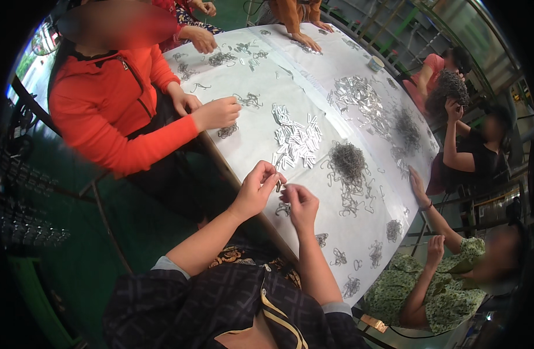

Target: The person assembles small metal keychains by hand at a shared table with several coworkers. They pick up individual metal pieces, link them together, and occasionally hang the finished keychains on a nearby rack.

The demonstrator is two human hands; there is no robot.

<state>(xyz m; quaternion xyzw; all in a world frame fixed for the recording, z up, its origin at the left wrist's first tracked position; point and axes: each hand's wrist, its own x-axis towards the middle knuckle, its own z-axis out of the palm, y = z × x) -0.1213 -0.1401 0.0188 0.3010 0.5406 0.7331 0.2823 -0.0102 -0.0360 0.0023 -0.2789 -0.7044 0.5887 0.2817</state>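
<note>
My left hand (257, 187) and my right hand (300, 203) meet over the near edge of a white-covered table (261, 125). Between their fingertips they pinch a small silvery metal clip (278, 184) and a bit of wire, too small to make out exactly. Just beyond my hands lies a heap of flat silver metal clips (296, 139). To its right is a tangled pile of dark wire hooks (348, 163), with loose hooks scattered toward me.
Several other people work around the table: one in a red jacket (112, 99) at the left, one in a green patterned top (447, 285) at the right, more at the far end. More clip heaps (360, 96) and small wire bundles (351, 285) dot the cloth.
</note>
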